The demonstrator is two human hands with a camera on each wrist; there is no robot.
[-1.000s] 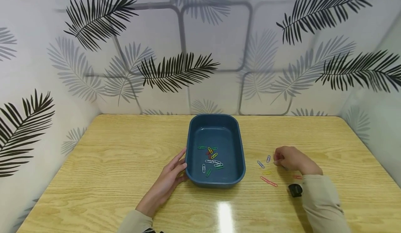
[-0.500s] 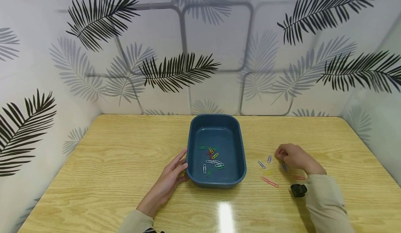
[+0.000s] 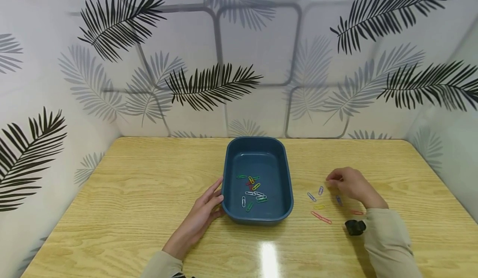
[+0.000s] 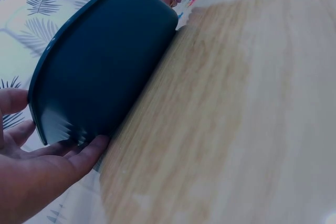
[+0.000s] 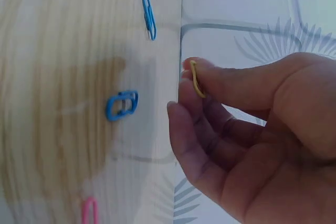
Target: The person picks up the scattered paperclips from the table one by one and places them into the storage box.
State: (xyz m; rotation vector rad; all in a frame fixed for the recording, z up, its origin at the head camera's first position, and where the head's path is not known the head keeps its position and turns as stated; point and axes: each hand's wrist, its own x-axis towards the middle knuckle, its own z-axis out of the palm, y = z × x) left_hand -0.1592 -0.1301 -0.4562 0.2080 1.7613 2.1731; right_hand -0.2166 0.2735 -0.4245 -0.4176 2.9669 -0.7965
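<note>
My right hand [image 3: 349,182] hovers over the table right of the bin, pinching a yellow paper clip [image 5: 196,80] between thumb and index finger. Below and around it lie blue paper clips, one [image 3: 338,200] beside the hand and another [image 3: 320,191] nearer the bin. My left hand [image 3: 203,211] touches the left side of a dark blue plastic bin [image 3: 257,166], its fingers extended against the outer wall [image 4: 94,66]. Inside the bin lie several paper clips: green [image 3: 249,206], white [image 3: 243,201], yellow [image 3: 256,186] and red.
On the wooden table [image 3: 149,178], a yellow paper clip [image 3: 319,206], pink-red paper clips [image 3: 321,217] and a third blue paper clip [image 3: 311,197] lie between bin and right arm. A red paper clip [image 3: 356,212] lies near the right wrist. A leaf-patterned wall [image 3: 254,54] stands behind.
My right hand has picked up the yellow paper clip and risen slightly, uncovering a blue paper clip near it. My left hand stays at the bin.
</note>
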